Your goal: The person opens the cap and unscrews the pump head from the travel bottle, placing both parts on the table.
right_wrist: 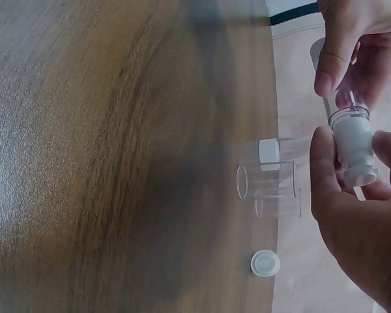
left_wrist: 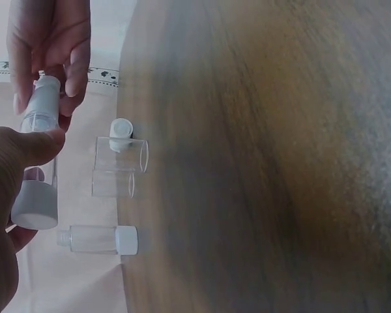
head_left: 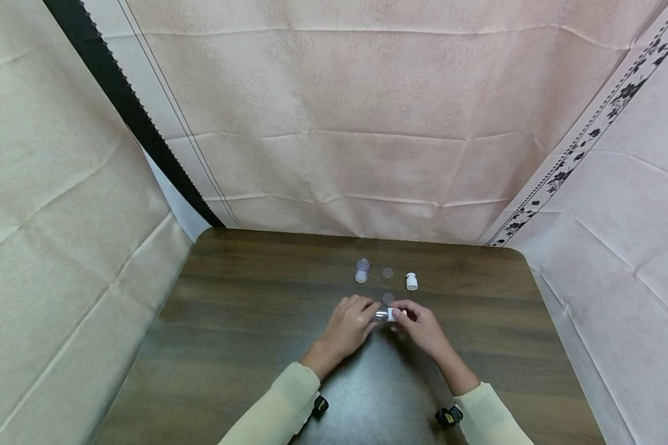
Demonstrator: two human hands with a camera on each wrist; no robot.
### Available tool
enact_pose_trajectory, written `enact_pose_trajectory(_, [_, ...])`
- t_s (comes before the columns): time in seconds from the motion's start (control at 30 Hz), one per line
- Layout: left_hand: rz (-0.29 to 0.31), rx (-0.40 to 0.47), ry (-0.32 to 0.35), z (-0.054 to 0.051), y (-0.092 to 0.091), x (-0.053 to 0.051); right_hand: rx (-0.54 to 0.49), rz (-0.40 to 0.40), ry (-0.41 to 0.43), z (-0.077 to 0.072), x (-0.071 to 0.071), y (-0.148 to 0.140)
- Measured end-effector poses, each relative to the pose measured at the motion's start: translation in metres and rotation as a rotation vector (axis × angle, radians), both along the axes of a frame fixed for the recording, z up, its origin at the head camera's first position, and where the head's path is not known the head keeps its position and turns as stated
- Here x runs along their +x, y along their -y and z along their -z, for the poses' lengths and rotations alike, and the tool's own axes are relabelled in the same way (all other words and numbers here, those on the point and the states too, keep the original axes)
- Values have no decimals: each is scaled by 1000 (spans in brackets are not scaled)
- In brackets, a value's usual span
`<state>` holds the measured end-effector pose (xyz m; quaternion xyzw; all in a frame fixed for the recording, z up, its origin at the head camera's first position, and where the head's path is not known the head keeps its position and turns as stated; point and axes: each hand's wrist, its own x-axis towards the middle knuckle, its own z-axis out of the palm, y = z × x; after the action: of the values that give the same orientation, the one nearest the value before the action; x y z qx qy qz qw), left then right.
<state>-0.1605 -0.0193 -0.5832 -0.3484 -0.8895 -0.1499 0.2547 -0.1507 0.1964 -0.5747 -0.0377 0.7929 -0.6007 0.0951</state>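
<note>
Between the two hands is a small clear bottle (head_left: 381, 315) with a white base (left_wrist: 34, 207) and a white pump top (right_wrist: 353, 140). My left hand (head_left: 349, 326) grips the clear body, its thumb lying along the side in the left wrist view. At the other end, my right hand (head_left: 425, 329) pinches the white pump top between thumb and fingers. The pump top sits at the bottle's mouth; whether it is fully seated I cannot tell.
Beyond the hands on the brown table (head_left: 228, 346) stand a second clear bottle (head_left: 362, 271) with a white base, two clear cylindrical covers (left_wrist: 120, 154) and a white pump piece (head_left: 411, 282). Pale cloth (head_left: 339, 123) hangs behind the table and at both sides.
</note>
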Motion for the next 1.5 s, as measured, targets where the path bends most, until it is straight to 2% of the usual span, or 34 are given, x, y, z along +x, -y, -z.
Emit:
enact_pose_trajectory(0.2, [-6,42,51,2,0,0,60,9,-40,-4,1,1])
enact_pose_trajectory(0.37, [-5,92,94,3,0,1,84,-8,-96,-31,9,6])
enact_pose_trajectory(0.43, [-7,116,112,3,0,1,78,-11,-118,-35,11,7])
enact_pose_trajectory(0.63, [-18,155,152,2,-1,4,54,-5,-231,-1,4,1])
enact_pose_trajectory(0.73, [-21,146,158,2,-1,4,33,-4,-258,5,4,0])
enact_pose_trajectory(0.93, [-17,121,120,3,0,3,-55,15,-206,2,3,0])
enact_pose_trajectory(1.2, [-3,52,47,1,2,2,86,83,-107,-2,1,-1])
enact_pose_trajectory(1.37, [-4,17,35,-1,1,2,93,80,-36,-5,2,0])
enact_pose_trajectory(1.5, [-4,18,34,-1,1,2,86,63,11,-16,5,3])
